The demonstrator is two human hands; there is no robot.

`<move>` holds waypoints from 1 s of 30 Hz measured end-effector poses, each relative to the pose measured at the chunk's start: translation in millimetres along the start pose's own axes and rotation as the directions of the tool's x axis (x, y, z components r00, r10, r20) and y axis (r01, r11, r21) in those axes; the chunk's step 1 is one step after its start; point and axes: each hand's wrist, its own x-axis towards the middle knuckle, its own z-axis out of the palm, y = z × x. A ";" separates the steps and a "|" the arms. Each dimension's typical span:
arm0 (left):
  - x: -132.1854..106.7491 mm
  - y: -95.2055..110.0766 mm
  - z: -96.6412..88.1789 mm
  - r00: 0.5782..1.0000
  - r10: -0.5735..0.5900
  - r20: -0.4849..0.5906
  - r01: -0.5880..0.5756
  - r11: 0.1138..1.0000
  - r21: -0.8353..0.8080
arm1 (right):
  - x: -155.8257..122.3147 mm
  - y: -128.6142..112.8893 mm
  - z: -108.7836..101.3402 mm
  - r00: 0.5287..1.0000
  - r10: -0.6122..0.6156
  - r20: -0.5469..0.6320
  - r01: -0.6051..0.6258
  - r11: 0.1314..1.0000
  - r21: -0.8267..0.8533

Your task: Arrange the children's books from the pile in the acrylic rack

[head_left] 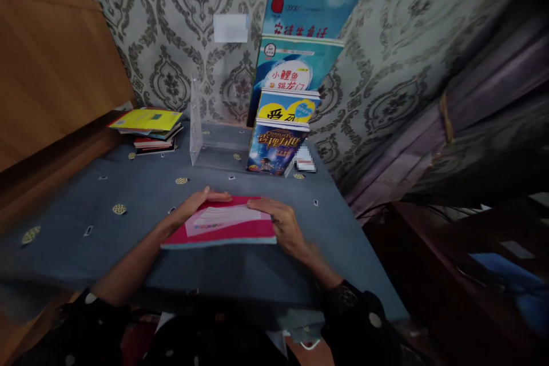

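Both hands on the red book (231, 234), held flat in front of me, low over the near-middle of the surface (141, 200). My left fingers (218, 197) grasp it at the far left corner, lying along the far edge; my right fingers (259, 204) grasp the right side, one digit laid over the cover. Near edge of the book, pale blue, faces me. Can't tell if its underside touches the cloth.

Room: a strip of surface lies between the book's far edge and the see-through rack (195, 126). Wide stretch of cloth to the left of my left forearm, up to the wooden panel (55, 57). Right is tighter: the surface's right edge slants out toward me, with only a modest margin beside my right wrist. Rack's left part is open, between its left wall and the row of books (274, 143) standing at its right end, backs toward the wall (360, 63). Pile of books (146, 123), yellow one on top, sits far left near the panel, well apart from the rack.

Hard to see: most digits under the red book hidden; its cover print glared and too small to read. In the row, each front book covers the lower part of the one behind. Small item (305, 159) right of the row is pixelated. Beyond the right edge, dark and blurry.
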 end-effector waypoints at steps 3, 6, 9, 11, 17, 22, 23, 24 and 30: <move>-1.9 -4.9 -2.5 0.981 -0.105 -0.162 0.054 0.956 -0.290 | 12.9 -6.9 2.7 0.973 0.198 -0.117 -0.176 0.969 0.175; -4.6 -2.1 -1.3 0.958 -0.183 -0.221 0.060 0.882 -0.467 | 25.7 -11.3 8.3 0.898 0.409 -0.165 -0.296 0.836 0.462; -5.4 7.7 2.2 0.975 -0.182 -0.124 0.078 0.811 -0.579 | 30.3 -8.4 17.0 0.844 0.531 -0.074 -0.359 0.663 0.657; -4.0 12.8 4.6 0.974 -0.191 -0.119 0.073 0.770 -0.634 | 26.2 -1.8 24.8 0.818 0.574 -0.034 -0.399 0.610 0.684; 1.1 5.4 4.5 0.913 -0.311 -0.266 0.078 0.770 -0.634 | -1.5 21.3 43.7 0.823 0.557 -0.109 -0.448 0.757 0.476; 1.7 -4.6 5.4 0.882 -0.270 -0.387 0.052 0.871 -0.489 | -11.6 26.0 40.4 0.848 0.507 -0.155 -0.469 0.854 0.226; 1.8 -6.1 6.0 0.874 -0.263 -0.410 0.054 0.889 -0.454 | -12.6 25.2 38.5 0.845 0.509 -0.162 -0.490 0.859 0.145; 2.1 -7.6 6.4 0.866 -0.254 -0.430 0.061 0.908 -0.415 | -13.6 24.1 36.6 0.846 0.506 -0.169 -0.504 0.862 0.058; 3.5 -15.8 3.6 0.850 -0.008 -0.527 0.050 0.997 0.065 | -19.5 16.7 33.8 0.923 0.358 -0.144 -0.386 0.863 -0.327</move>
